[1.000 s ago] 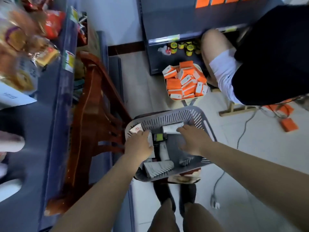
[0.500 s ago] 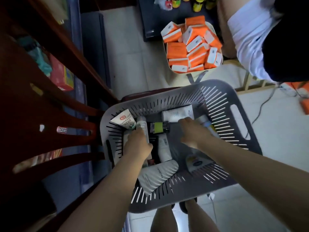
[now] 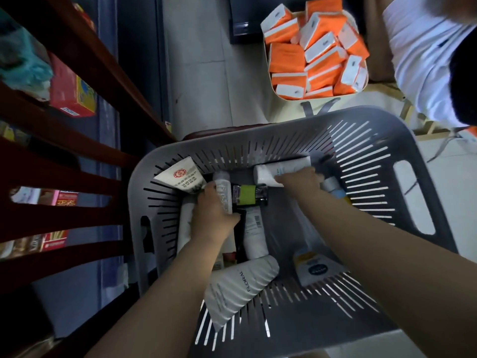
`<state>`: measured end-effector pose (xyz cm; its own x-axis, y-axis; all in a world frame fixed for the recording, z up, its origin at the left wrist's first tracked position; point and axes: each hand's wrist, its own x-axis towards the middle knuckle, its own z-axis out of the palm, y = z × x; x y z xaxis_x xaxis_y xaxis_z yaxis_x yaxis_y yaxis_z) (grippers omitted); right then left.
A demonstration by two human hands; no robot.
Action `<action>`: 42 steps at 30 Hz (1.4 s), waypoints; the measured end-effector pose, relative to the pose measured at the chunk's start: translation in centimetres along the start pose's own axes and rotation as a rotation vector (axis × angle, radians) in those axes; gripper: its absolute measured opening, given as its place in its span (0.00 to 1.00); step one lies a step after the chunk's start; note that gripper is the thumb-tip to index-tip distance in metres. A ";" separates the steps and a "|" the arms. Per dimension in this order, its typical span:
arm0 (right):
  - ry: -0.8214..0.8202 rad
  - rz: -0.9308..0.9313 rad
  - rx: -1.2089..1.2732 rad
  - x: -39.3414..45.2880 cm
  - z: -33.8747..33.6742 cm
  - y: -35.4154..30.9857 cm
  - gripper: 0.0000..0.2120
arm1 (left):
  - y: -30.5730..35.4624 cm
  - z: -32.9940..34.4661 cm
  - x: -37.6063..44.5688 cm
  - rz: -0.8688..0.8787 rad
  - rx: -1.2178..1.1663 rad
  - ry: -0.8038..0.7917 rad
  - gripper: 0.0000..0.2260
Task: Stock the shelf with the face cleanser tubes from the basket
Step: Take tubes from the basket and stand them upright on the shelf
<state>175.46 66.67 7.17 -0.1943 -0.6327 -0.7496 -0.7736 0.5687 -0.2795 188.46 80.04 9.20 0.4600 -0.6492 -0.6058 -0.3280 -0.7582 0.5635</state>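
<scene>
Both hands are working inside the grey slotted basket (image 3: 382, 161). The left hand (image 3: 214, 218) is curling its fingers around a slim pale tube (image 3: 224, 189) near the basket's left side, with the thumb lying across the tube's lower part; the tube's rounded cap is pointing toward the far wall. The right hand (image 3: 299, 180) is reaching to the far end and closing its fingers over a white tube with blue print (image 3: 278, 169), which is lying crosswise against the far wall.

Between the two hands a green-labelled dark bottle (image 3: 246, 195) is lying on its side, and just below it a white tube with a barcode (image 3: 254, 233) is pointing toward the near wall. A broad white tube printed FLORAL (image 3: 237, 285) is resting tilted against the near slats, and a white tube with a yellow and blue label (image 3: 313, 267) is lying to its right under the right forearm. A cream tube with a red round emblem (image 3: 180, 177) is leaning in the far left corner.

The basket is sitting beside a dark red wooden chair back (image 3: 77, 156), through which shelf goods are showing. Farther off on the floor, a cream container of orange and white packs (image 3: 315, 50) is standing near another person in white shorts (image 3: 423, 55).
</scene>
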 end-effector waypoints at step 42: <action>-0.292 -0.102 1.157 -4.9 -3.0 2.0 0.06 | 2.2 -0.2 1.1 0.583 0.351 0.029 0.13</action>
<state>173.09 69.32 12.06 0.0960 -0.6443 -0.7587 0.2533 0.7529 -0.6074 188.45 77.69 9.87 0.1470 -0.9594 -0.2406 -0.7753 -0.2628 0.5744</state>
